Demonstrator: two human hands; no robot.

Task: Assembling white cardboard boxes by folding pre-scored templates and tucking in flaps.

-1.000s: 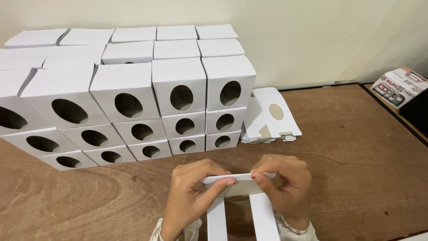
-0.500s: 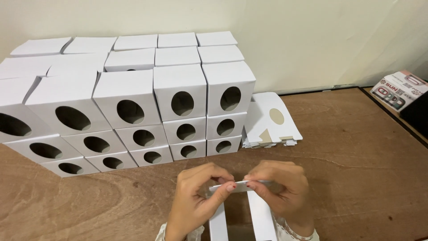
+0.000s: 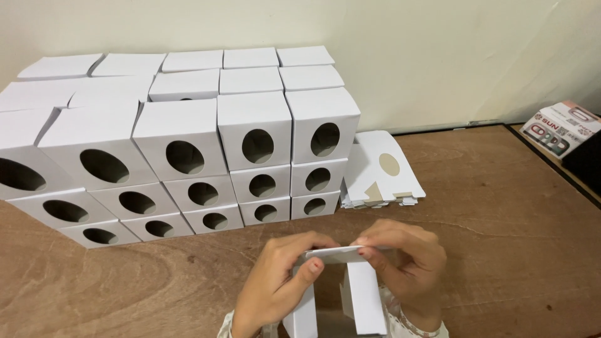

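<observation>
- Holding a white carton [image 3: 341, 275] at the bottom centre of the frame, both hands pinch its top flap between thumb and fingers — the flap lies nearly flat across the top, and two side panels hang down below it.
- The left hand [image 3: 282, 285] grips the flap's left end, fingers curled tight over the edge.
- The right hand [image 3: 407, 263] grips the right end the same way, its fingertips touching the flap.
- Under the hands lies a brown wooden table [image 3: 501, 238].
- Just above the hands, a wall of finished white boxes [image 3: 188, 156] with oval holes fills the left and middle of the frame, stacked three high against a pale wall [image 3: 438, 56].
- Beside that stack, right of centre, sits a pile of flat blanks [image 3: 382, 175] — well apart from the hands.
- At the right edge stands a printed box [image 3: 560, 128].
</observation>
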